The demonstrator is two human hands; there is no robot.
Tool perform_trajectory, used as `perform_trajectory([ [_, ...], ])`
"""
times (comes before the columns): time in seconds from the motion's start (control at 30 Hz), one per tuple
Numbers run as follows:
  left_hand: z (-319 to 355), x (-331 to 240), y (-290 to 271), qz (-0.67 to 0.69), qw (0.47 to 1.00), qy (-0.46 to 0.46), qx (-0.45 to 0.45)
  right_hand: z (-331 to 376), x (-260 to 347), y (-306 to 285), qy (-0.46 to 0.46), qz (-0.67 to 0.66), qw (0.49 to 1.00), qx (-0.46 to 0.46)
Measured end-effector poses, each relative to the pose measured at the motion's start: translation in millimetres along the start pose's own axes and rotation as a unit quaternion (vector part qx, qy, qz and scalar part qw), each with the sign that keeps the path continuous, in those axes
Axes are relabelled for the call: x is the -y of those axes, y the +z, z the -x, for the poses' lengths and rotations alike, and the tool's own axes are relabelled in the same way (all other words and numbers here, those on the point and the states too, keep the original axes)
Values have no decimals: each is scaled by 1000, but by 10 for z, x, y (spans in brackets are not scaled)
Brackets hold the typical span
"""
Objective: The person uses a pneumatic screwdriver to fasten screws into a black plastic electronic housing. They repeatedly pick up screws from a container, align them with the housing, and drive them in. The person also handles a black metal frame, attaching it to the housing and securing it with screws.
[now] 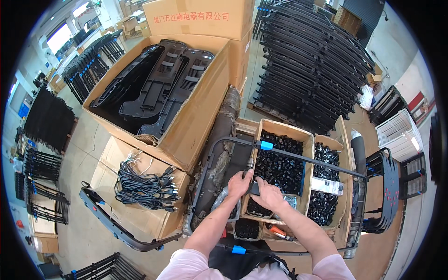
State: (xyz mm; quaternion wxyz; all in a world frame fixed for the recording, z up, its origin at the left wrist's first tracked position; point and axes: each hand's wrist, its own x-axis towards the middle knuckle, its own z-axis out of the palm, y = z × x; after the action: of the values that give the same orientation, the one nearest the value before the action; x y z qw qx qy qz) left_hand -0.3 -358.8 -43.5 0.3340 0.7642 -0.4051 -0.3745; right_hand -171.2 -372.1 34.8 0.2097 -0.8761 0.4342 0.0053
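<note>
My left hand (240, 184) and my right hand (269, 196) are close together over the workbench, both with curled fingers. Between them sits a small dark part (254, 188), pinched by my right hand. What my left fingers close on is mostly hidden; a dark cylindrical piece (251, 164) shows just above them. Around both hands lies a large black tubular frame (308, 159), with blue tape (266, 145) on its far bar and more blue tape (238, 250) on its near bar. Under my right hand is a small compartment of black pieces (258, 208).
Boxes of black caps (280, 163) and shiny black parts (322, 210) stand beyond my hands. An orange-handled tool (277, 231) lies nearer. At left are coiled black cables (144, 186), a curved black part (112, 224) and a carton (200, 126) of black plastic panels (163, 88). Stacked black frames (312, 65) rise behind.
</note>
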Motion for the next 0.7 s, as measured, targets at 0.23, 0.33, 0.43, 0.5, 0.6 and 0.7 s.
perform_trajectory([
  [0.23,-68,-60,-20,-41,998,-28,34,-18,-58,44,-16,-41,999,-28],
  [0.33,-100,-111,-19,-59,996,-38,46,-50,-66,11,6,-56,998,-6],
  [0.43,-90,-221,-49,-80,994,-49,59,-62,-134,69,-2,-60,998,-16],
  [0.5,-101,-292,-68,-95,992,-53,68,-71,-213,137,-11,-68,997,-29],
  [0.6,-109,-355,-88,-114,989,-61,74,-87,-236,146,-8,-92,996,-17],
  [0.7,-113,-413,-99,-130,987,-66,71,-112,-246,128,-7,-109,994,-8],
])
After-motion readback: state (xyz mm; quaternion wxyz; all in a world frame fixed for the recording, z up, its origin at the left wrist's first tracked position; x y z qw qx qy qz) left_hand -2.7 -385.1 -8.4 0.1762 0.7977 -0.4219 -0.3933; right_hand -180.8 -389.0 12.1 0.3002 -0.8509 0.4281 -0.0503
